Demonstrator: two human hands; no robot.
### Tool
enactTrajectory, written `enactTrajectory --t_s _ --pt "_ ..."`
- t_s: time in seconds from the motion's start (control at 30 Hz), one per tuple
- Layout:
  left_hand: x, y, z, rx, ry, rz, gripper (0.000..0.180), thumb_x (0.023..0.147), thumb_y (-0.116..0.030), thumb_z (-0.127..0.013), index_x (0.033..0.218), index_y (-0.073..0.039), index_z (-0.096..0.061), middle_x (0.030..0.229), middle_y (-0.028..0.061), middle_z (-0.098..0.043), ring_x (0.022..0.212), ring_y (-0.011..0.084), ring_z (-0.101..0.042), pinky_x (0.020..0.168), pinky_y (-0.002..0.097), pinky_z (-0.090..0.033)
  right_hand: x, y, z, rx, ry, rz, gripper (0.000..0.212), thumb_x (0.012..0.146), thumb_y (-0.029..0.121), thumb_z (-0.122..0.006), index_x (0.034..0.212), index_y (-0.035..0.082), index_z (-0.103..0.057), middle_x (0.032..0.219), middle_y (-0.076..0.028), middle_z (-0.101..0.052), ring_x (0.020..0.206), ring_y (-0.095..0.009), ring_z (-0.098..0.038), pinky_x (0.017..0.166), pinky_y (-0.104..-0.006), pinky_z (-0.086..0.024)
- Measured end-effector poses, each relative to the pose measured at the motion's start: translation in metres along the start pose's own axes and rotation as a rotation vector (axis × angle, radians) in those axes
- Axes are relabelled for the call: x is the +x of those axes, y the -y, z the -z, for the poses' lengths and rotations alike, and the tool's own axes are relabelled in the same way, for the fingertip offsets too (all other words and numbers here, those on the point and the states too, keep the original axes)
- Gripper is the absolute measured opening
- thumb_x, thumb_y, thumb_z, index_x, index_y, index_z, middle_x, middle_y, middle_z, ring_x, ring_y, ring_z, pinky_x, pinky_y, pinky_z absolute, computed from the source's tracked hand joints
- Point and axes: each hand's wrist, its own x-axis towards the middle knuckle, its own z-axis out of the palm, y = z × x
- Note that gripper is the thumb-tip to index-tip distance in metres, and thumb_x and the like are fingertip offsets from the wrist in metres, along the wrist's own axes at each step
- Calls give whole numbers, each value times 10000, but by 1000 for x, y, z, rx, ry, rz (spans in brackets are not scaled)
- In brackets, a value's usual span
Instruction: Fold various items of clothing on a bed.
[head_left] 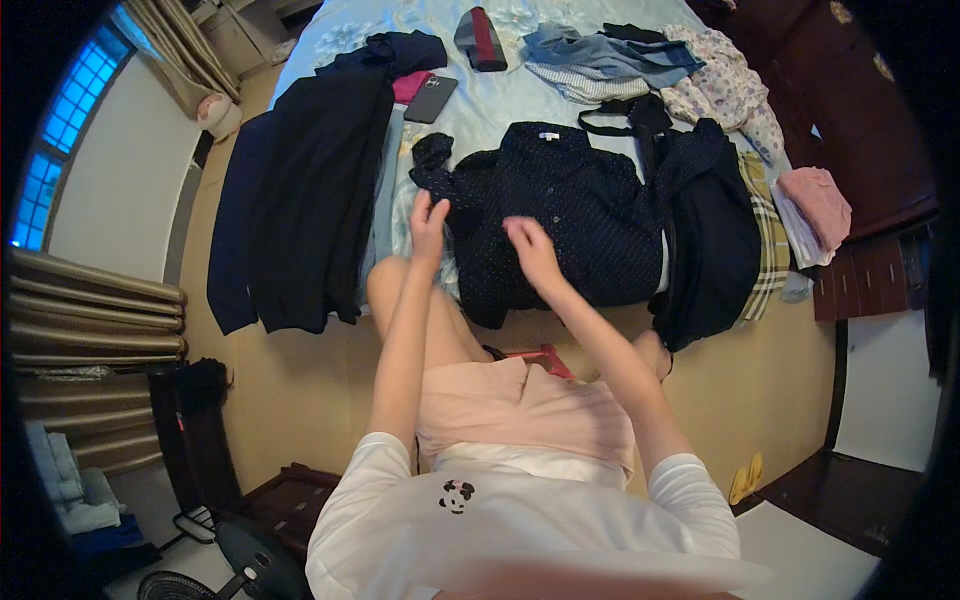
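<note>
Crosswise at the far side of the person's knees, the bed [492, 105] carries everything at hand, its near edge just beyond the left knee [388, 282]. On its left lies a pile of long dark trousers [318, 200], running near to far and drooping over the near edge. The black dotted button-up shirt [580, 210] lies at the middle of the near side, front up, its long axis also near to far: collar at the far end, hem by the near edge. To its right, black trousers [712, 245] crowd in, and where dark meets dark the boundary is hard to tell; a checked cloth [768, 240] lies just past them.

The shirt's left-side sleeve [433, 165] juts out toward the dark pile, bunched at its end, and this is what matters most: the left hand [428, 235] is much the nearer one, at the sleeve's near side, fingertips pointing far. Its fingers are slightly bent; whether they pinch cloth cannot be told. The right hand [533, 250] is over the shirt's left half, fingers curled in toward the thumb, and whether fabric sits between them cannot be told either.

Pale sheet shows as a strip left of the sleeve and more broadly beyond the collar, with a dark smartphone [431, 100] at the far left and a small white neck label [549, 136] inside the collar.
</note>
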Motion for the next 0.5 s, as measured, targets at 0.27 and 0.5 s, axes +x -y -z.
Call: enactTrajectory --t_s 0.27,0.5 --pt "-21 5 -17 1103 649 -681 131 604 -173 -643 620 -44 -625 1045 160 -484 1137 367 -353 938 449 -298 69 44 -31 -307 224 -377 767 661 322 -670 1266 3 -323 1124 -200 -504 1033 -283 -492 830 -321 -401" --pt "-35 -3 -38 1155 764 -830 125 606 -145 -637 613 -52 -554 1207 149 -424 1199 327 -301 952 416 -289 97 19 43 1220 30 -547 228 741 61 -615 950 116 -546 854 -60 -585 727 -168 -558 673 -316 -460"
